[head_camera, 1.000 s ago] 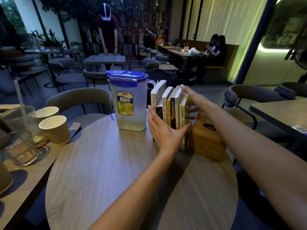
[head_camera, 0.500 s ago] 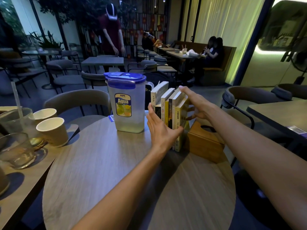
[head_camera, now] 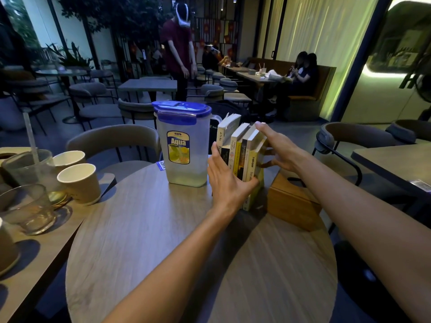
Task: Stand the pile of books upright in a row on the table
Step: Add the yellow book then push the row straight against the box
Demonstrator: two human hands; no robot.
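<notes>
Several books (head_camera: 242, 155) stand upright in a row, spines toward me, on the round wooden table (head_camera: 163, 241). They lean slightly left toward a clear pitcher. My left hand (head_camera: 227, 180) lies flat against the front of the row, fingers apart, thumb under the rightmost yellow book. My right hand (head_camera: 279, 148) presses the row's right side and top, fingers spread over the outer book. Neither hand has a book lifted off the table.
A clear pitcher with a blue lid (head_camera: 185, 143) stands just left of the books. A wooden tissue box (head_camera: 291, 201) sits to their right. Paper cups (head_camera: 79, 180) and glasses (head_camera: 25, 208) crowd the adjoining table at left. Chairs surround the table.
The view has shifted slightly. Both hands stay on the row, pressing it a little tighter; the books stand much as before.
</notes>
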